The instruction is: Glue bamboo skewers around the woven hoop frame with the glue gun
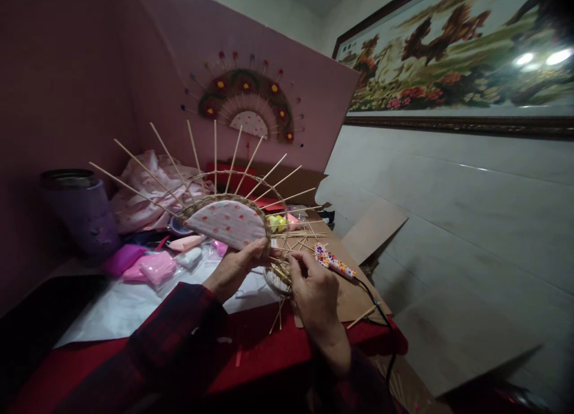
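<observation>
My left hand clamps its fingers on the lower right corner of the fan, holding it tilted above the red worktop. My right hand has its fingertips pinched together on the cord that loops across the fan's sticks. Below the fan's right corner sits a round dish, partly hidden by my right hand; I cannot tell what fills it. To the fan's lower left, a clear bag holds a soft pink lump. Right of the fan lies a patterned glue gun; nearer the fan's right edge, a see-through packet holds something yellow-green. Left of the fan stands a purple cup, its contents out of my sight. Beyond the fan, a pink cloth lies heaped before a pink board.
</observation>
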The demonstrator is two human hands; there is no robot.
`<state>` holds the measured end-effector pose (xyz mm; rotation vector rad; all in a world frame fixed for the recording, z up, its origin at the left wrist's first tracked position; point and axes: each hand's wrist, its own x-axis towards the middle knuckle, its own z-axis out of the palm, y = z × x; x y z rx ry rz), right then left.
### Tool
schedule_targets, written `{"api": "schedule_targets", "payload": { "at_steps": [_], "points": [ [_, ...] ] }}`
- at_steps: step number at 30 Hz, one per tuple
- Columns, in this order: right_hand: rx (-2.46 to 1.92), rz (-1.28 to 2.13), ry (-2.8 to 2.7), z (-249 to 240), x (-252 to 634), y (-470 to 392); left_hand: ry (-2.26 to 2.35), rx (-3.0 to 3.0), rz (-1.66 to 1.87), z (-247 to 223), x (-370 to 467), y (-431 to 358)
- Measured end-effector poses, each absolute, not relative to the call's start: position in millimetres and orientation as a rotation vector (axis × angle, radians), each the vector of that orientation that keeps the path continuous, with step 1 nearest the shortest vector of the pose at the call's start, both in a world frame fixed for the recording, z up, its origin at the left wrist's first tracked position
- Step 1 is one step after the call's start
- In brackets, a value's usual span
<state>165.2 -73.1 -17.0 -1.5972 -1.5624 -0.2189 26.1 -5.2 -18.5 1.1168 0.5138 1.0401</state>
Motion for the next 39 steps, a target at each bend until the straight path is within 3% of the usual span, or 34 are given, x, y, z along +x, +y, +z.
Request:
{"api": "schedule_targets", "payload": {
  "at_steps": [13, 23, 39],
  "points": [
    [-1.58, -0.551, -1.614, -20, 176, -64, 0.537, 1.102, 1.039, -18, 26, -4],
    [-1.454, -0.528, -1.775, -14, 194, -61, 0.599, 1.123, 1.056, -13, 21, -3],
    [-1.465, -0.523, -1.582, -23, 221, -63, 0.611, 1.161, 1.112, -9, 9, 7]
  ]
}}
